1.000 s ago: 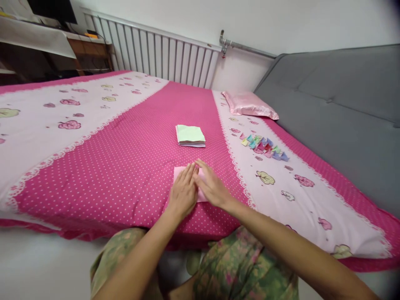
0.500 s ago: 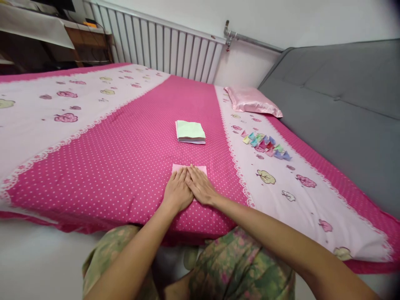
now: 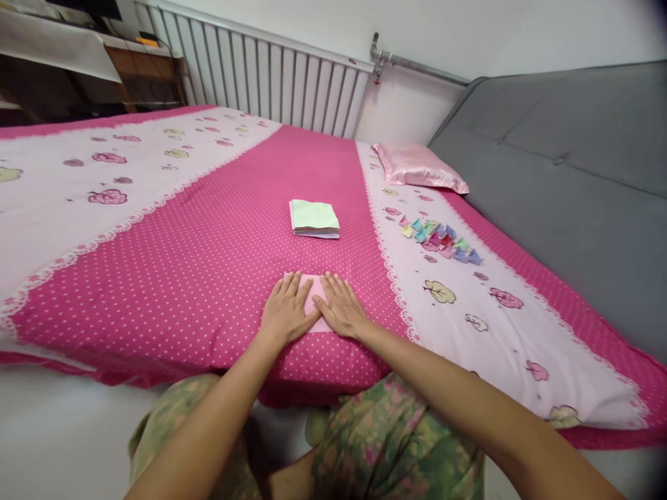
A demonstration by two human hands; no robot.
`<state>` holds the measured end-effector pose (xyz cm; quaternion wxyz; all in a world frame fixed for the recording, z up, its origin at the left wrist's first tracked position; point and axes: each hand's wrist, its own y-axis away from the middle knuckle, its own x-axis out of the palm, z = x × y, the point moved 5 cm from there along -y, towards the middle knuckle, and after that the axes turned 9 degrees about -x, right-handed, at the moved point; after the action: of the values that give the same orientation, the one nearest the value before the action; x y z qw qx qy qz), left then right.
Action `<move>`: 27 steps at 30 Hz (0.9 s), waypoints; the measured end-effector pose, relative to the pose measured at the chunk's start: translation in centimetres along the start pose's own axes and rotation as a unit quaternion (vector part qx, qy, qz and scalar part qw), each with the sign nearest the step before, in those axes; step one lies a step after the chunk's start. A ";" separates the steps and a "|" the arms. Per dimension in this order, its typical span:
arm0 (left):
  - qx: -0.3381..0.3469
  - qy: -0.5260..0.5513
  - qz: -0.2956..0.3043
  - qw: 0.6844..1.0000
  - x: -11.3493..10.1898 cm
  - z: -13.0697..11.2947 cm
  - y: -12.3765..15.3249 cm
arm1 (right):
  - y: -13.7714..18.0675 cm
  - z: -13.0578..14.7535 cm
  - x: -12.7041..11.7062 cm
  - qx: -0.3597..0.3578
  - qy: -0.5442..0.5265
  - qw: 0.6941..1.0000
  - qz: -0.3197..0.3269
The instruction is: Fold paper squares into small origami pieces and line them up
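A square sheet of pink paper [image 3: 313, 290] lies flat near the front edge of the bed. My left hand [image 3: 286, 310] rests palm down on its left side, fingers stretched forward. On the right side of the sheet lies my right hand [image 3: 340, 305], also flat with fingers extended. The two thumbs come close together over the middle. Both palms cover much of the paper's left and right parts. Farther forward sits a stack of coloured paper [image 3: 315, 217] with a pale green sheet on top.
Several small folded paper pieces [image 3: 440, 240] in mixed colours stand on the bedspread [image 3: 198, 257] at the right. Behind them are a pink pillow [image 3: 420, 168] and a grey headboard [image 3: 563, 139]. A white radiator [image 3: 260, 69] runs along the wall; a desk [image 3: 140, 66] stands back left.
My hands have slid apart from the middle of the pink paper, left hand to the left, right hand slightly to the right. More of the sheet's middle shows.
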<state>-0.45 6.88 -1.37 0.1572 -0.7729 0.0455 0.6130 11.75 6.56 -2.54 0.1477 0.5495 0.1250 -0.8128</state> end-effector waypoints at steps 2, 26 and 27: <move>-0.004 -0.004 -0.007 1.000 0.0 0.1 0.1 | 0.2 -0.2 -0.1 0.003 0.008 1.000 -0.009; -0.229 0.057 -0.177 0.955 -4.2 3.6 0.3 | 2.2 4.4 -5.8 -0.104 -0.103 0.959 -0.244; -0.235 0.069 -0.181 0.952 -4.2 3.3 0.1 | 2.6 5.9 -5.7 -0.133 -0.129 0.954 -0.236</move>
<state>-4.61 7.31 1.97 0.0756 -0.8240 -0.2295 0.5125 9.71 2.63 4.84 0.0383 0.3703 0.3376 -0.8646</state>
